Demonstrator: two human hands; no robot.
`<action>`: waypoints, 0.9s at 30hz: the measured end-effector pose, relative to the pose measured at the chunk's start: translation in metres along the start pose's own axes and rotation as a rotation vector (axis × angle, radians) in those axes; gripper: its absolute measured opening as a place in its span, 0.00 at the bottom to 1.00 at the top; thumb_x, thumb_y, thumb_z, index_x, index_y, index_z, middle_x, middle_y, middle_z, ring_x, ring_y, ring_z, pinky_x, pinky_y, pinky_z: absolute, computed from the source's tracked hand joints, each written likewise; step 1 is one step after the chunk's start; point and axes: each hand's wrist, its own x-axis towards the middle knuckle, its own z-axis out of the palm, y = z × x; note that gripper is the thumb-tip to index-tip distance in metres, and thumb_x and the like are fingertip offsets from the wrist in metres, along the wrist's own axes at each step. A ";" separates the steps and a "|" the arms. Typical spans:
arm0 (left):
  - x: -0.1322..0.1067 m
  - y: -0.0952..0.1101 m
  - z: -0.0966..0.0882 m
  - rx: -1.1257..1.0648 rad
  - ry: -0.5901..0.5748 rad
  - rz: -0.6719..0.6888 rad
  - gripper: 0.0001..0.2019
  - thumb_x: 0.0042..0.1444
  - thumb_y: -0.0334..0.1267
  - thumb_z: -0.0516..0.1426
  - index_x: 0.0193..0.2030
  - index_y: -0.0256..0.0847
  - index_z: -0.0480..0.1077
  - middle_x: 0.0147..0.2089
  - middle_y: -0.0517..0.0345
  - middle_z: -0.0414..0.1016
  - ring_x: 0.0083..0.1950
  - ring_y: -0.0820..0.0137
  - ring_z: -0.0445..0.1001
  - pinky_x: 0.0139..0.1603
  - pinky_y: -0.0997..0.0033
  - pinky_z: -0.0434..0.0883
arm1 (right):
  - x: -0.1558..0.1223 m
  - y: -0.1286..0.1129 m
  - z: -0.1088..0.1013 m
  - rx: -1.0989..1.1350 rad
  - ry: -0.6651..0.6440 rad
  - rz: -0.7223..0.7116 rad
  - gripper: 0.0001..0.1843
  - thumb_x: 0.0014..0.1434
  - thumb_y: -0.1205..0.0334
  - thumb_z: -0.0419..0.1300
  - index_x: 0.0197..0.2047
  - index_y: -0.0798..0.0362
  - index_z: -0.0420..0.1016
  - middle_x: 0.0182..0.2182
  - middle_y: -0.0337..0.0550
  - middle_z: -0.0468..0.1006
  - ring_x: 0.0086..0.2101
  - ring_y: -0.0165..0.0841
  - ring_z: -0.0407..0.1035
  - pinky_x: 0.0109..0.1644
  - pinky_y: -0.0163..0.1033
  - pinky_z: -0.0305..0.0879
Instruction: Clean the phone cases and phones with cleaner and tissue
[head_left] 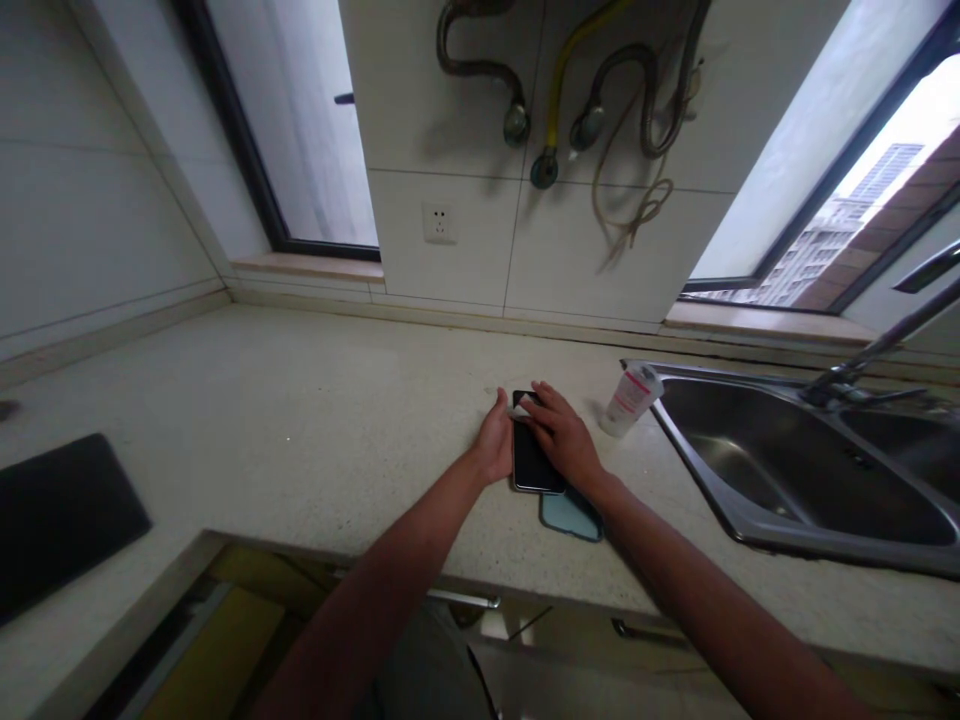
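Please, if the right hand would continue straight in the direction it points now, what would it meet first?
Beyond the white tissue on the phone, the right hand would probably meet the left hand first, though their difference in height is hard to judge here.

The left hand sits close beside the right hand (palm down).

Red print is showing on the cup near the right hand, too blurry for reading.
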 end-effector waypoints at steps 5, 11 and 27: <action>0.002 0.000 -0.002 0.002 0.018 -0.001 0.33 0.63 0.63 0.44 0.51 0.35 0.74 0.40 0.43 0.80 0.40 0.58 0.80 0.48 0.58 0.73 | 0.000 -0.008 -0.009 -0.125 0.039 -0.038 0.11 0.62 0.60 0.60 0.45 0.47 0.81 0.45 0.51 0.78 0.48 0.45 0.69 0.53 0.54 0.67; 0.001 0.005 -0.001 0.018 0.102 -0.022 0.34 0.63 0.64 0.43 0.50 0.35 0.74 0.37 0.45 0.80 0.40 0.58 0.80 0.44 0.60 0.74 | -0.003 -0.017 -0.012 -0.065 -0.241 -0.178 0.11 0.66 0.59 0.57 0.42 0.49 0.81 0.39 0.48 0.78 0.41 0.40 0.69 0.46 0.46 0.67; 0.001 0.020 -0.011 -0.012 0.122 0.047 0.40 0.62 0.66 0.38 0.55 0.29 0.70 0.47 0.33 0.78 0.49 0.50 0.78 0.55 0.49 0.70 | 0.006 -0.026 -0.041 0.008 -0.733 -0.262 0.05 0.61 0.63 0.64 0.36 0.51 0.82 0.34 0.45 0.80 0.39 0.35 0.73 0.47 0.41 0.65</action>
